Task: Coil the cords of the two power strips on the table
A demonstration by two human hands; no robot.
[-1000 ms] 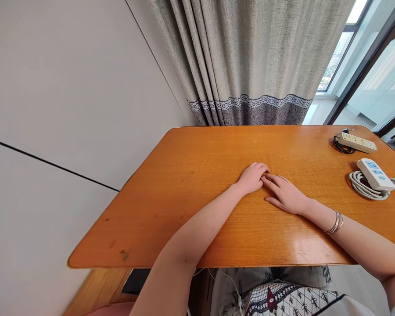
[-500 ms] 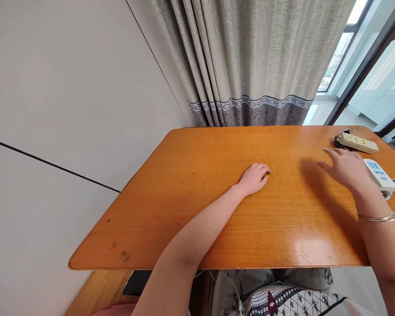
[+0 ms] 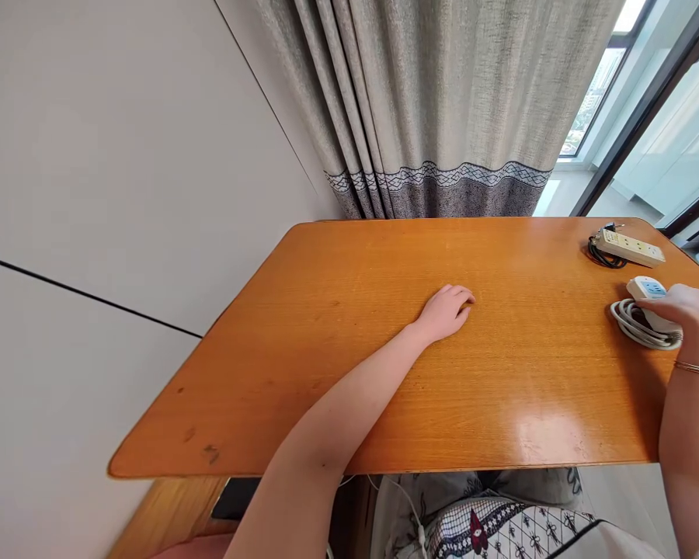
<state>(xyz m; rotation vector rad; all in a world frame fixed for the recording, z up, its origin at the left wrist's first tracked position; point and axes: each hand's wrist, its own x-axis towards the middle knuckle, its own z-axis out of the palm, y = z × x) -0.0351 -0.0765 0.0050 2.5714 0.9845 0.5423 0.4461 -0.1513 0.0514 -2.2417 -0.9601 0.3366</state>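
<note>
My left hand (image 3: 444, 312) rests on the wooden table (image 3: 384, 272) with its fingers loosely bent and a small gap beside the thumb; it holds nothing. At the right edge of the view, my right hand (image 3: 696, 310) is closed over a white power strip (image 3: 646, 288) with blue-marked sockets. The thumb lies across the strip's near side, and the other fingers are mostly hidden behind the hand. A coiled white cable (image 3: 641, 332) lies beside the strip, under the thumb.
A cream power strip (image 3: 632, 247) with a bundled black cord (image 3: 606, 258) lies at the table's far right corner. Behind the table hangs a grey curtain (image 3: 443, 93), with a glass door (image 3: 669, 132) to its right. A pale panelled surface (image 3: 122, 155) stands at left.
My right hand has moved right, from above the table onto the white power strip, and closed over it. The coiled cable now shows. My left hand stays in place.
</note>
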